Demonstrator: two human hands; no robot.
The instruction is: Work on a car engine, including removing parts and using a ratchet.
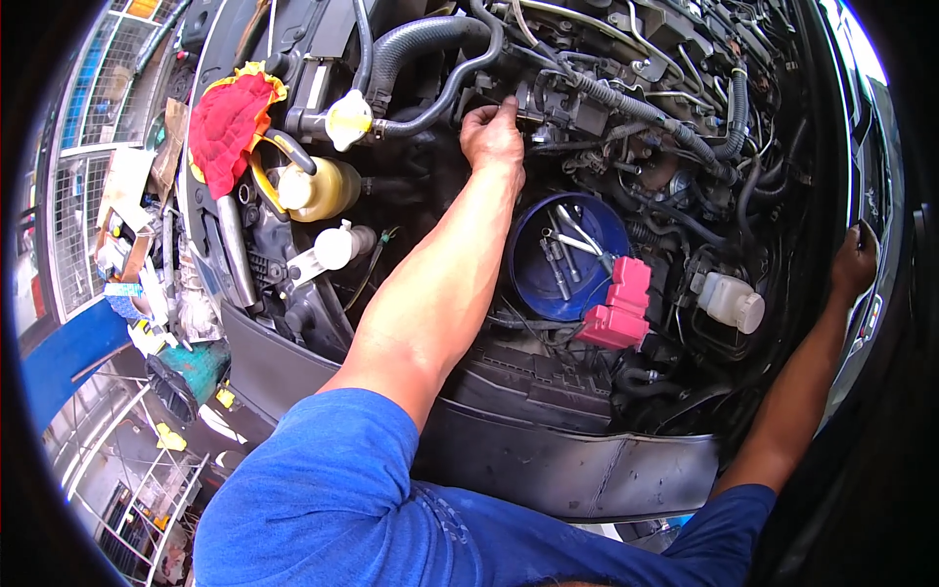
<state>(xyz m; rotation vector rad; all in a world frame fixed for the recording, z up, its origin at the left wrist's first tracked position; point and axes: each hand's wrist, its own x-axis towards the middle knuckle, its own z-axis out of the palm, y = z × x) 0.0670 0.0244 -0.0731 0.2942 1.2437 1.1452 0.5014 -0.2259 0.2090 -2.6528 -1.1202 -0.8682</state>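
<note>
Reaching deep into a car's engine bay, my left hand (492,139) is closed, thumb and fingers pinched beside a dark metal engine part (548,110) with hoses around it. Whatever lies between those fingertips is hidden. My right hand (855,261) is out at the far right, curled against the edge of the car body (866,210); shade hides what its fingers hold. Between my arms, a blue bowl (529,274) sits among the engine parts, with several metal socket tools (559,262) in it. A thick black hose (425,39) curves just beyond my left hand.
A red cloth (230,132) with yellow edging lies on the left front rim, near a yellowish fluid reservoir (328,191) and a cream cap (349,119). Pink-red covers (626,293) and a white reservoir (731,301) stand right of the bowl. Wire shelving (83,196) holds clutter at left.
</note>
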